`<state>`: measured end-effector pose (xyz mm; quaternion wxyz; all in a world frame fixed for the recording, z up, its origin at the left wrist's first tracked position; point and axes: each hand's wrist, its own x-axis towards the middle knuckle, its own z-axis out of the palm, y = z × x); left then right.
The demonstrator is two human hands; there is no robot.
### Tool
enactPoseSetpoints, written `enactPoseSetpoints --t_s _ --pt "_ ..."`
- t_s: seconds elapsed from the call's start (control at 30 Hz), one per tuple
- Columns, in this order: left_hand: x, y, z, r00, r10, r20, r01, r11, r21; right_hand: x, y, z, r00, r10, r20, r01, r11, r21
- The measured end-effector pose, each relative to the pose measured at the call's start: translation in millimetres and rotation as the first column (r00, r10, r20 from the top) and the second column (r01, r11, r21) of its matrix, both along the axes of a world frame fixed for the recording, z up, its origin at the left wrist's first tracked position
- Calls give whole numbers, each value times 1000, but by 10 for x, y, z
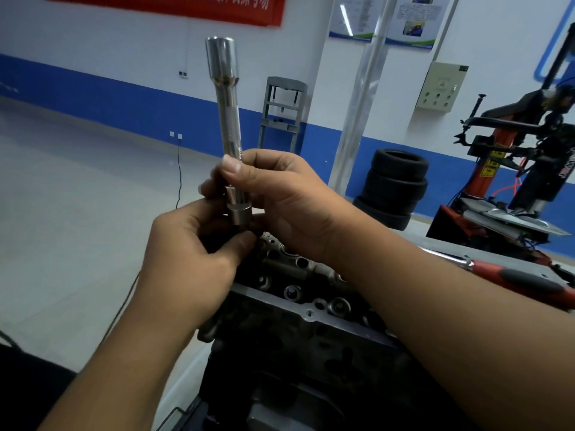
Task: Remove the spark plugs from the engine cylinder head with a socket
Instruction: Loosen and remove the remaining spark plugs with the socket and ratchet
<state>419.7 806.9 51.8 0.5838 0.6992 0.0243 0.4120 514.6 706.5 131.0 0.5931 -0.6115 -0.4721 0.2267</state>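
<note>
At the centre of the frame both hands hold a long spark plug socket (228, 119) upright, wide mouth up, above the engine cylinder head (298, 293). The right hand (280, 194) wraps its fingers and thumb around the shaft, likely to steady it. The left hand (193, 244) pinches at the lower drive end, apparently fitting or checking something there; what it holds is hidden. A red-handled ratchet (513, 279) lies on the bench at the right, probably waiting to be joined.
</note>
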Motion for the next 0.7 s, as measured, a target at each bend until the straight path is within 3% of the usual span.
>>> enactPoseSetpoints --t_s 0.13,0.33,0.57,0.7 --pt "7 -27 -34 993 102 57 -100 994 -33 15 -11 -6 1000 14 -7 -14 1000 -5" --pt "-27 -8 -15 999 -27 17 27 1000 11 32 2 -10 1000 1 9 0 1000 -11" --pt "-15 -51 -17 987 149 63 -149 989 4 31 5 2 1000 3 -26 -3 1000 8" --pt "-5 -15 -35 997 10 80 -11 1000 15 34 -5 4 1000 -22 -3 22 1000 0"
